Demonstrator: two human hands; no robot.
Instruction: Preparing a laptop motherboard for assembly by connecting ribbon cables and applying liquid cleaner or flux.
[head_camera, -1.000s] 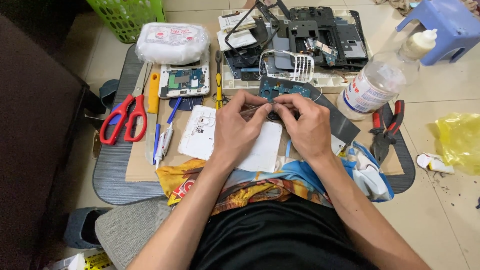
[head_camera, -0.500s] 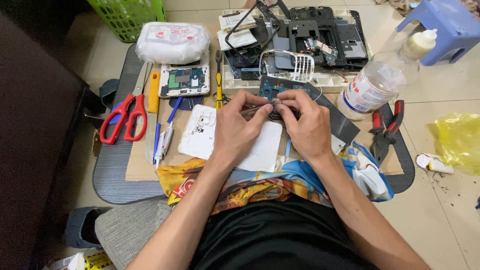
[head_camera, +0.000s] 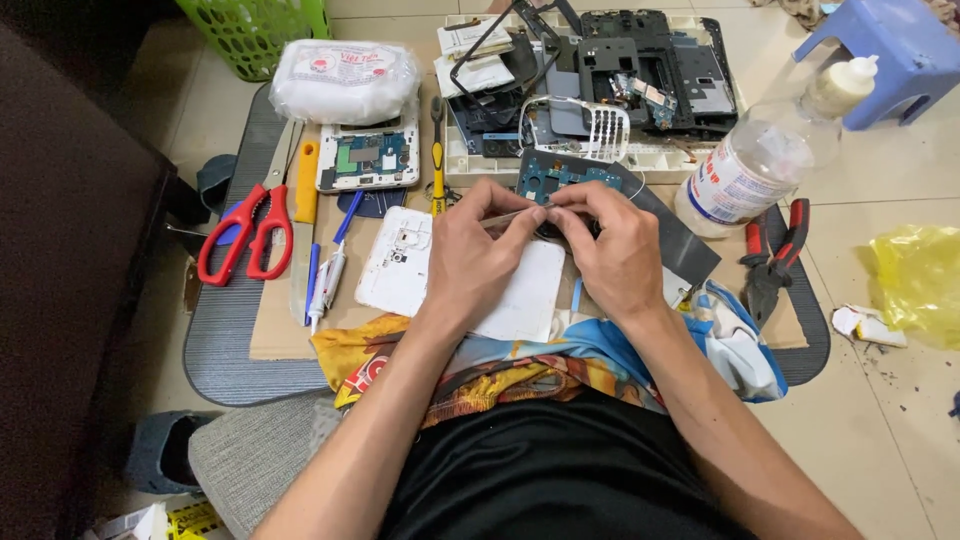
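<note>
My left hand (head_camera: 478, 252) and my right hand (head_camera: 612, 250) meet over a white phone back cover (head_camera: 410, 268) lying on brown cardboard (head_camera: 280, 330). Between the fingertips of both hands is a thin metal tool, like tweezers (head_camera: 512, 217), and a small dark part that my fingers mostly hide. A blue-green circuit board (head_camera: 560, 175) lies just beyond my fingers, and a dark grey sheet (head_camera: 680, 245) sits under my right hand.
Red-handled scissors (head_camera: 240, 235), an orange utility knife (head_camera: 305, 180), pens and a yellow screwdriver (head_camera: 437, 165) lie left. An open phone (head_camera: 368, 158), a white bag (head_camera: 345, 80), a tray of phone parts (head_camera: 610, 60), a plastic bottle (head_camera: 760, 165) and red pliers (head_camera: 775, 255) surround the work.
Both hands stay in the same spot over the white cover; only the fingers shift slightly around the small part.
</note>
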